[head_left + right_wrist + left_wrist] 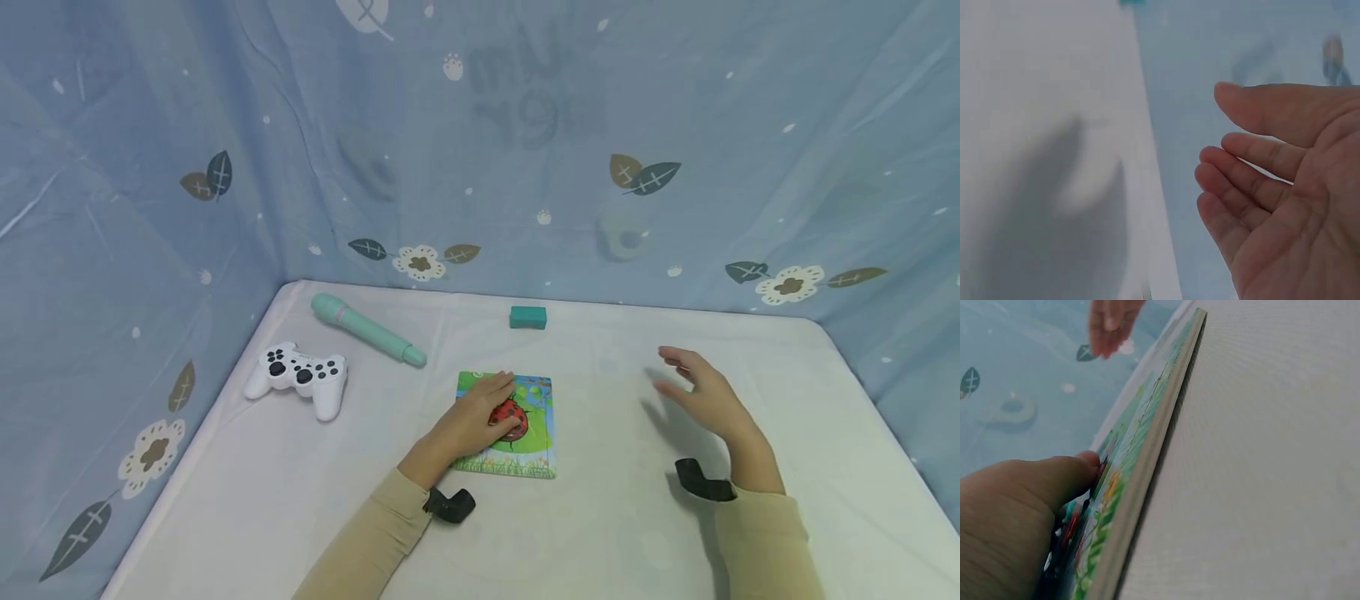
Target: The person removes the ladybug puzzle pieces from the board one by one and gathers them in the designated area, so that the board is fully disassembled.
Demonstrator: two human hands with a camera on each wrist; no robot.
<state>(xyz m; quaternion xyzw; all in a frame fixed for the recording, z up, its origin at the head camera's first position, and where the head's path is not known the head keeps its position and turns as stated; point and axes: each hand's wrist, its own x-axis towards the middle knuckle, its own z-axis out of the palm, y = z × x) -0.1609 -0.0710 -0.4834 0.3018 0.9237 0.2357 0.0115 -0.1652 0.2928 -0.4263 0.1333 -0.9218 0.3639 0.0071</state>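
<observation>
The ladybug picture board (536, 440) lies mid-table, its three-o'clock edge uncovered. The left hand (476, 417) rests on it from eight o'clock, fingers extended, thumb spread. Bare white tabletop (611, 467) reaches to the right hand (711, 402), raised at three o'clock, fingers relaxed, thumb apart. Teal block (528, 317): twelve, near the far edge; microphone (371, 331): ten; controller (300, 377): past nine.

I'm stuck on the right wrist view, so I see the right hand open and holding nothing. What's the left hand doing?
Observer: In the head view, the left hand rests on a board with a ladybug picture.
Operator: Got it. What's off to the left of that?
Observer: A white controller.
Operator: And anything farther back on that side?
Observer: Yes, a mic lies farther back than the controller.
</observation>
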